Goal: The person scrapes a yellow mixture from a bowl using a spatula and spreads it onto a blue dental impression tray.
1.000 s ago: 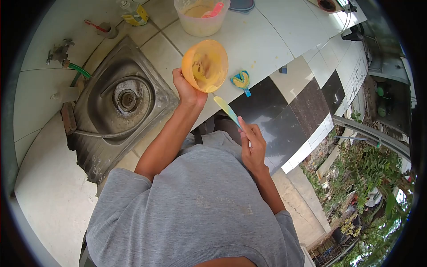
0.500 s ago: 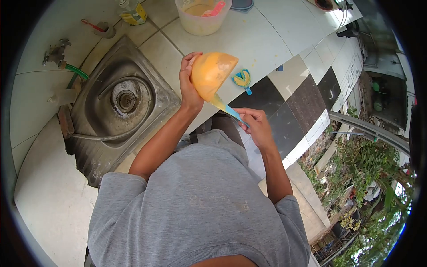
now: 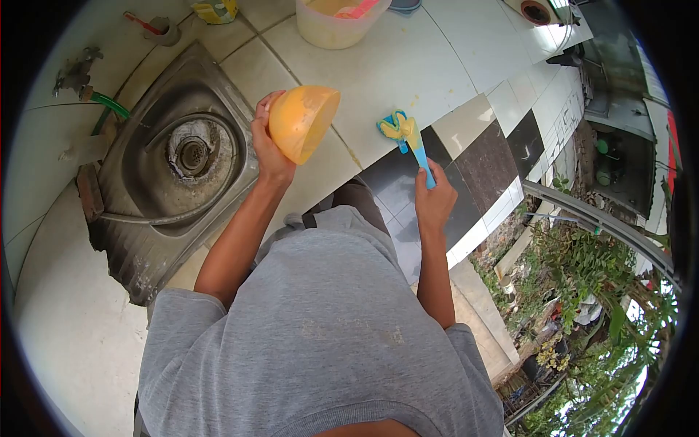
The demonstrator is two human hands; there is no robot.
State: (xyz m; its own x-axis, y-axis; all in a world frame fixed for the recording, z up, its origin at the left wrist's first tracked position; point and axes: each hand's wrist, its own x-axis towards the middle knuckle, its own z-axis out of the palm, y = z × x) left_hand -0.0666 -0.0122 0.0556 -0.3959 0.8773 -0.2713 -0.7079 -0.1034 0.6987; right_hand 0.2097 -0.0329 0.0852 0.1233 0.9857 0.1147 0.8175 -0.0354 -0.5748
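Observation:
My left hand (image 3: 272, 149) grips an orange bowl (image 3: 300, 120), tilted on its side above the counter, its opening turned to the right. In my right hand (image 3: 435, 195) is the blue handle of a spatula (image 3: 416, 146), whose blade is coated in pale yellow paste. The blade's tip is at a small blue tray (image 3: 393, 126) that holds the same yellow paste near the counter's edge. Whether tip and tray touch is hard to tell.
A metal sink (image 3: 138, 167) lies at the left, with a tap (image 3: 76, 73) and green hose (image 3: 109, 103). A translucent tub (image 3: 335, 30) with a pink tool (image 3: 358, 9) stands at the top. Tiled floor (image 3: 477, 164) shows beyond the counter edge.
The bowl has moved left with my left hand. The spatula has left the bowl's rim and moved right, up to the blue tray. The whole view has shifted slightly.

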